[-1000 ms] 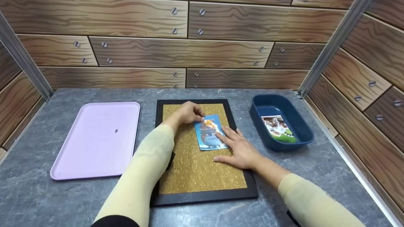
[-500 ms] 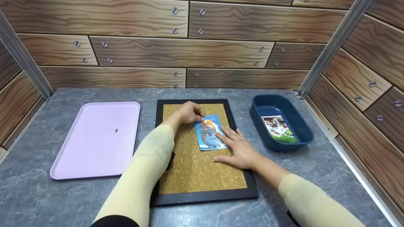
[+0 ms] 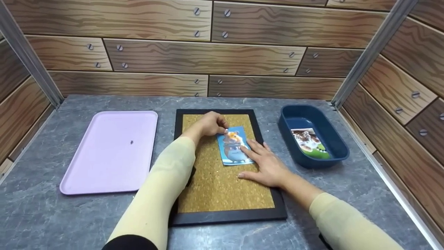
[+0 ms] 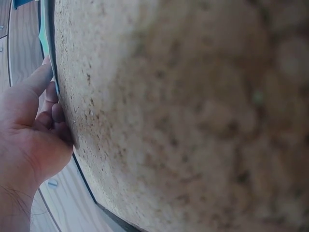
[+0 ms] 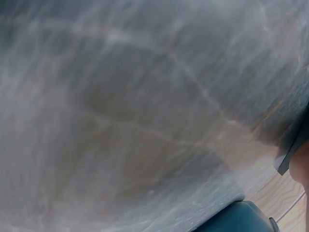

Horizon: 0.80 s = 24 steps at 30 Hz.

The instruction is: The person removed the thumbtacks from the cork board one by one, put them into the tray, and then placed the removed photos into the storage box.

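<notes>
A picture card (image 3: 236,152) of a hamster in a jar lies on a cork board (image 3: 222,194) with a black frame. At the card's upper left corner, my left hand (image 3: 210,124) has its fingers curled and presses the corner with its thumb. Whether something small is held under that thumb cannot be made out. In the left wrist view the left hand (image 4: 34,121) touches the card's edge, close to the cork. My right hand (image 3: 269,166) lies flat with spread fingers, its fingertips on the card's right edge and its thumb on the cork.
To the left lies a lilac tray (image 3: 111,156) with a tiny dark item (image 3: 131,142) on it. A dark blue bin (image 3: 288,139) at the right holds animal picture cards (image 3: 308,139). Wood-patterned walls (image 3: 156,55) enclose the grey tabletop (image 3: 34,208).
The head view has shifted slightly, so everything appears a little further right. Both hands keep their places on the card, which has not moved on the board.
</notes>
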Available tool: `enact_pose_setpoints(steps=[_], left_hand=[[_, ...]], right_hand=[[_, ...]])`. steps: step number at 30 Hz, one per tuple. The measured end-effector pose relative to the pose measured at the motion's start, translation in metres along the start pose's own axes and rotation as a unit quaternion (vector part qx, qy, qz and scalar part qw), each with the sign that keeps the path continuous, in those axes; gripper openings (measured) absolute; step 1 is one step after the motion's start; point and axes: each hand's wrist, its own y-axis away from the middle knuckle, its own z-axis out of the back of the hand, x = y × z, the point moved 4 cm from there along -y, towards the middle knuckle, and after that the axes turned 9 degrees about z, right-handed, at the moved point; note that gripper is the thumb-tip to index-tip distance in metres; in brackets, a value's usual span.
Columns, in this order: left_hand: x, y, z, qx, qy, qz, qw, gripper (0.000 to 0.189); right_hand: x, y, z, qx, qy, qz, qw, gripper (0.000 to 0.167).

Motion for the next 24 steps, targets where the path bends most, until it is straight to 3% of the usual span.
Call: enact_pose_setpoints(steps=[11, 24], left_hand=[[-0.01, -0.008, -0.007, 0.01, 0.0, -0.008, 0.9999, 0.018], [0.002, -0.004, -0.001, 0.001, 0.006, 0.004, 1.0, 0.018]], right_hand=[[-0.005, 0.009, 0.002, -0.01, 0.001, -0.003, 0.9999, 0.096], [-0.001, -0.002, -0.002, -0.005, 0.004, 0.006, 1.0, 0.096]])
